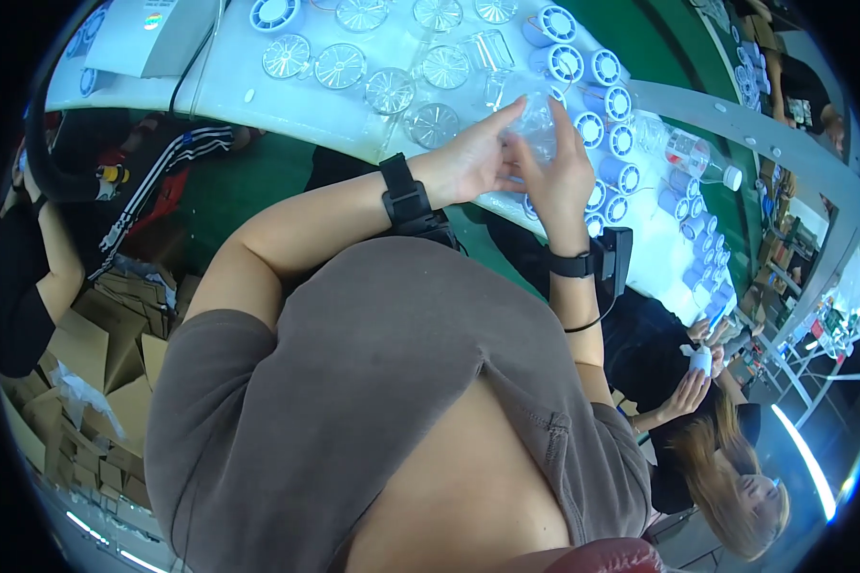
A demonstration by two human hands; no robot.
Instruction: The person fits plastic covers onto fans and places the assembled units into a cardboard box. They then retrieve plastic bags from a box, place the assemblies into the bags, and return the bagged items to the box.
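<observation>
Brown cardboard boxes (86, 382) are stacked on the floor at your left, and a white box (153, 38) with a small round sticker sits at the white table's (287, 105) far end. Your left hand (473, 158) and right hand (554, 177) together pinch a clear plastic part (537, 119) just above the table edge, beside rows of blue-and-white cylinders (613, 143).

Both forearms reach up from the torso toward twelve o'clock, converging near the upper middle of the view. The left hand (468, 162) extends toward two o'clock, palm turned inward, fingers stretched and pinched together at the tips. The right hand (556, 172) stands upright beside it at three o'clock, fingers pointing to twelve and curled lightly inward. The fingertips of the two hands nearly meet. Each wrist carries a dark band.
</observation>
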